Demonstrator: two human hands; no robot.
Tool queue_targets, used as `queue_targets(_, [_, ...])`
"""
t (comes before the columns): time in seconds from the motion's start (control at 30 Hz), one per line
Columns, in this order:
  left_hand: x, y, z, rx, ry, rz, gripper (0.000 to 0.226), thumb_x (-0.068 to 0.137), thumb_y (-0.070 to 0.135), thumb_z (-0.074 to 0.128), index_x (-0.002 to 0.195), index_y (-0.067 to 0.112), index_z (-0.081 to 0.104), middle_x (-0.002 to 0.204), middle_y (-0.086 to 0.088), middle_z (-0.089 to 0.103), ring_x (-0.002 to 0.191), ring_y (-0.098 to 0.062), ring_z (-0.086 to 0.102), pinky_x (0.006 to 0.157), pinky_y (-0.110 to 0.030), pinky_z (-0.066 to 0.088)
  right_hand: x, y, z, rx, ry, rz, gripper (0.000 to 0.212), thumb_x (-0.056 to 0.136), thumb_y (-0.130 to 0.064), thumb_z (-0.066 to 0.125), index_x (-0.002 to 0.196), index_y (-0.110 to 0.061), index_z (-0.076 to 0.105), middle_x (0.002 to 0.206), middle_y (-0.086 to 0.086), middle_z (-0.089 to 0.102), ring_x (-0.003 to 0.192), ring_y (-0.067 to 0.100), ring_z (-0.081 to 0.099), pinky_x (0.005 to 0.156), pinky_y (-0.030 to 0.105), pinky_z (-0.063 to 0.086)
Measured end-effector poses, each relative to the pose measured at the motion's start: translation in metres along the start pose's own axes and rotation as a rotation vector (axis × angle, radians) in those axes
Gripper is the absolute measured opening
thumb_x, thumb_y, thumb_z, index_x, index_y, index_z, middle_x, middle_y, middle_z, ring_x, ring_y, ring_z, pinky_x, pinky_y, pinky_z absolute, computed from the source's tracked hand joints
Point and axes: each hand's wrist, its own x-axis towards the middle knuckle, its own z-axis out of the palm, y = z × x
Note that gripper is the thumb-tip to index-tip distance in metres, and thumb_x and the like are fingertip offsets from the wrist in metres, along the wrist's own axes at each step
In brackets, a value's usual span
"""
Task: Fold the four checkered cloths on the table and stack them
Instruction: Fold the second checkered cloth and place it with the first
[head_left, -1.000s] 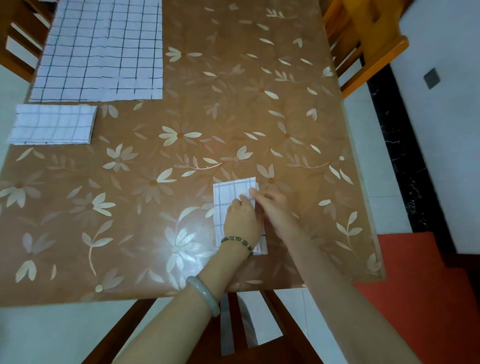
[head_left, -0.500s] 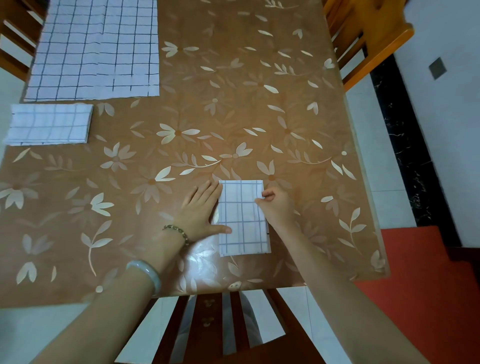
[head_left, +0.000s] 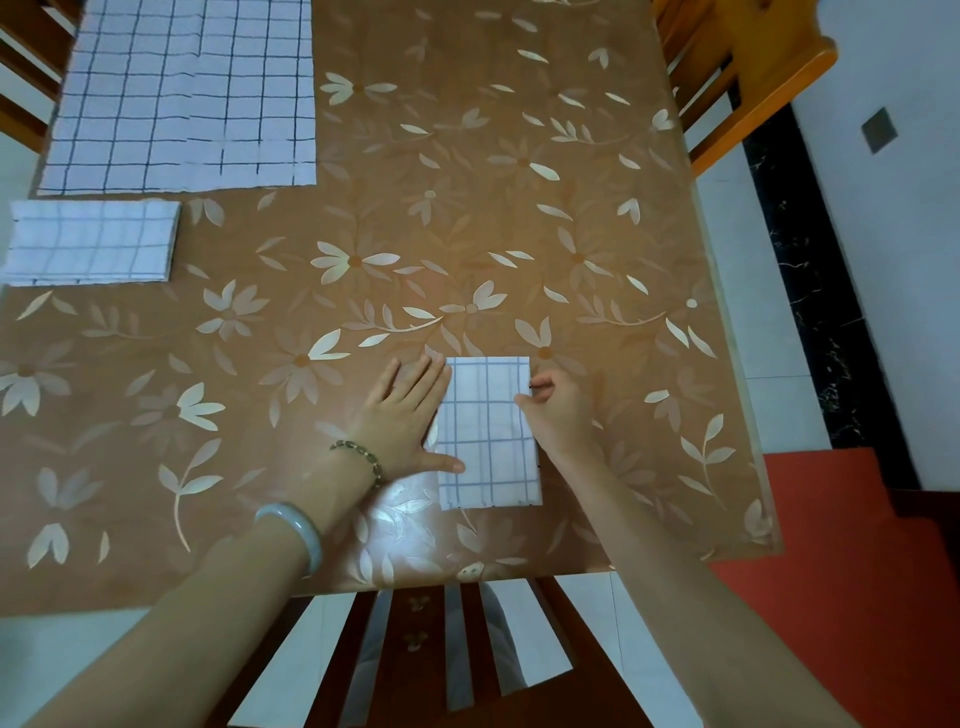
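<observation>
The folded cloth (head_left: 488, 431) lies flat on the surface (head_left: 519, 208), near the front edge, right of centre. Your left hand (head_left: 410, 415) is released: it lies flat with straight fingers along the cloth's left edge, thumb on its lower left part. Your right hand (head_left: 558, 410) is curled and pinches the cloth's right edge near the top. A second folded cloth (head_left: 93, 241) sits at the far left edge. The spread cloths (head_left: 176, 93) lie unfolded just behind it, at the back left corner.
</observation>
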Motion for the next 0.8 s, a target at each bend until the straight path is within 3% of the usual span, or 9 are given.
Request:
queue_targets(0.07, [0.0, 0.0, 0.002, 0.002, 0.02, -0.002, 0.122, 0.066, 0.094, 0.018, 0.148, 0.004, 0.025, 0.156, -0.011, 0.023, 0.145, -0.025, 0.021, 0.114, -0.053, 0.018, -0.001, 0.0, 0.001, -0.216, 0.094, -0.122, 0.022, 0.08, -0.015, 0.07, 0.099, -0.013, 0.059, 0.092, -0.001, 0.059, 0.083, 0.014, 0.055, 0.065, 0.025, 0.044])
queue_targets(0.17, [0.0, 0.0, 0.005, 0.017, 0.045, 0.005, 0.122, 0.067, 0.093, 0.019, 0.148, 0.003, 0.026, 0.155, -0.012, 0.025, 0.144, -0.026, 0.022, 0.114, -0.054, 0.021, -0.002, -0.005, 0.009, -0.558, 0.29, -0.458, 0.038, 0.067, -0.005, 0.076, 0.101, -0.011, 0.06, 0.095, 0.009, 0.056, 0.084, 0.024, 0.053, 0.069, 0.035, 0.046])
queue_targets(0.27, [0.0, 0.001, 0.005, 0.02, 0.055, 0.007, 0.121, 0.069, 0.093, 0.014, 0.148, 0.002, 0.026, 0.155, -0.012, 0.024, 0.144, -0.026, 0.022, 0.115, -0.053, 0.02, -0.001, -0.014, 0.037, -0.528, 0.154, -0.647, 0.038, 0.073, 0.003, 0.068, 0.111, -0.004, 0.064, 0.115, 0.018, 0.061, 0.103, 0.036, 0.059, 0.084, 0.044, 0.05])
queue_targets(0.37, [0.0, 0.002, 0.003, -0.003, 0.067, -0.013, 0.103, 0.081, 0.082, 0.014, 0.148, 0.005, 0.026, 0.155, -0.01, 0.024, 0.145, -0.024, 0.021, 0.115, -0.053, 0.02, 0.003, -0.009, 0.058, -0.527, -0.073, -0.681, 0.042, 0.085, 0.004, 0.054, 0.127, 0.004, 0.054, 0.134, 0.023, 0.053, 0.127, 0.037, 0.048, 0.103, 0.05, 0.043])
queue_targets(0.5, [0.001, 0.0, 0.006, 0.023, 0.112, -0.016, 0.073, 0.098, 0.056, 0.008, 0.146, 0.007, 0.033, 0.152, -0.009, 0.034, 0.142, -0.023, 0.028, 0.113, -0.053, 0.025, 0.008, 0.014, 0.041, -0.704, -0.106, -0.705, 0.049, 0.095, -0.018, 0.029, 0.135, 0.003, 0.047, 0.141, 0.02, 0.047, 0.133, 0.032, 0.043, 0.113, 0.047, 0.028])
queue_targets(0.6, [0.0, -0.002, 0.009, 0.054, 0.114, -0.012, 0.071, 0.098, 0.055, 0.007, 0.147, 0.009, 0.031, 0.153, -0.007, 0.032, 0.143, -0.022, 0.027, 0.112, -0.053, 0.026, 0.012, 0.036, 0.017, -0.8, -0.077, -0.64, 0.055, 0.1, -0.031, 0.019, 0.144, -0.002, 0.035, 0.151, 0.015, 0.035, 0.142, 0.027, 0.028, 0.119, 0.045, 0.014])
queue_targets(0.8, [0.003, -0.011, 0.009, 0.141, 0.162, 0.051, 0.083, 0.092, 0.067, 0.015, 0.147, 0.007, 0.033, 0.151, -0.009, 0.035, 0.142, -0.027, 0.028, 0.113, -0.054, 0.025, 0.01, 0.042, 0.012, -0.939, -0.03, -0.604, 0.059, 0.1, -0.035, 0.02, 0.148, -0.003, 0.026, 0.155, 0.013, 0.027, 0.145, 0.027, 0.019, 0.117, 0.054, 0.009])
